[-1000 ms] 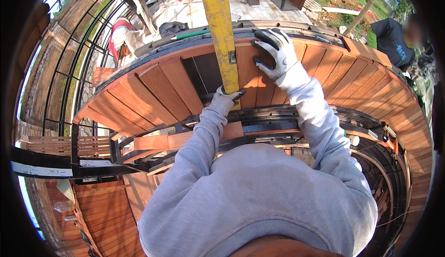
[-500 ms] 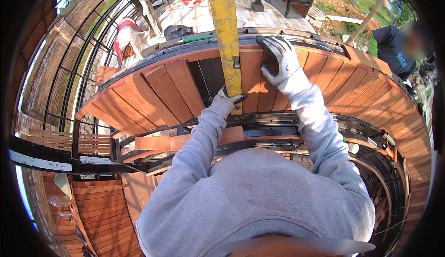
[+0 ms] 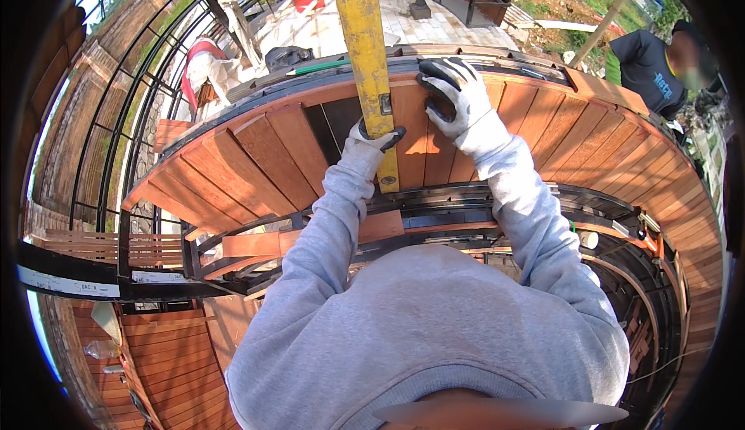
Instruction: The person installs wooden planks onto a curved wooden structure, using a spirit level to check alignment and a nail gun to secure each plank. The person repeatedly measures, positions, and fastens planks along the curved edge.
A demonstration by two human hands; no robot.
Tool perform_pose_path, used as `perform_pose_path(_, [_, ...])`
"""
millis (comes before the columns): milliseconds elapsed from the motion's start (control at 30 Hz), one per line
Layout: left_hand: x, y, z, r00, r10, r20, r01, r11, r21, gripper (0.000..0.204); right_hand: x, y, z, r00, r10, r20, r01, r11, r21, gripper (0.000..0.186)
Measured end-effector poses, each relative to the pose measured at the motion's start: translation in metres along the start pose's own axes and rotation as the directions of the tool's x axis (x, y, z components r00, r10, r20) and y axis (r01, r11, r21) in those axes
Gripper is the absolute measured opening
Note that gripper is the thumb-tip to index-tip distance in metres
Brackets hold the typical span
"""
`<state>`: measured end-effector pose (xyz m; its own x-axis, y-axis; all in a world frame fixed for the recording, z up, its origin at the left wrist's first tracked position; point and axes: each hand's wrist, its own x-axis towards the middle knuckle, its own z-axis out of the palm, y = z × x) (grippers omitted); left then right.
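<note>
A long yellow spirit level [image 3: 362, 34], scuffed and worn, lies across a curved row of reddish wooden boards [image 3: 291, 147]. Wrapped around it near its close end is my left hand [image 3: 371, 138], in a white glove with a dark palm; the fingertips show at the level's right side. To the right of the level, my right hand [image 3: 459, 98] wears the same kind of glove. Its fingers are bent but apart from the thumb, over the boards' far edge, and nothing shows between them. Left of the level, a dark gap [image 3: 325, 131] between boards exposes the black frame.
A green pencil [image 3: 318, 67] rests on the far rim. Below the boards runs a lower black curved frame [image 3: 450, 219] with a loose plank [image 3: 256, 244]. A person in a dark shirt [image 3: 650, 69] is at the far right. Black metal bars [image 3: 97, 131] stand at left.
My left hand has moved farther up the spirit level, away from its close end. My right hand keeps nearly the same place and shape. The whole view has shifted slightly.
</note>
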<state>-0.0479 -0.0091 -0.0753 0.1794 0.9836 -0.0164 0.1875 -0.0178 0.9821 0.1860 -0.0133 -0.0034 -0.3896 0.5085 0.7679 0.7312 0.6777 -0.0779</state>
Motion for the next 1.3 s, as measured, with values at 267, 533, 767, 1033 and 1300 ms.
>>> perform_pose_path(267, [0.004, -0.002, 0.002, 1.0, 0.002, -0.008, -0.002, 0.997, -0.08, 0.038, -0.002, 0.001, 0.004, 0.999, -0.009, -0.043, 0.008, 0.999, -0.035, 0.047])
perform_pose_path(533, [0.005, -0.017, 0.007, 0.99, 0.123, -0.064, -0.133, 0.972, -0.192, 0.038, 0.004, -0.001, 0.003, 0.999, -0.012, -0.041, 0.011, 1.0, -0.02, 0.044])
perform_pose_path(767, [-0.001, -0.001, 0.007, 0.998, 0.041, -0.044, -0.043, 0.998, -0.048, 0.042, -0.001, 0.002, 0.006, 0.999, 0.028, -0.026, -0.029, 0.999, -0.022, 0.052])
perform_pose_path(1033, [0.002, -0.008, 0.007, 0.996, 0.071, -0.057, -0.075, 0.995, -0.071, 0.039, 0.003, 0.003, 0.003, 1.0, 0.028, 0.0, -0.028, 1.0, -0.008, 0.056])
perform_pose_path(1300, [0.006, -0.014, 0.007, 0.994, 0.084, -0.065, -0.086, 0.996, -0.029, 0.039, 0.001, 0.007, 0.005, 1.0, -0.014, -0.004, 0.014, 1.0, -0.027, 0.052])
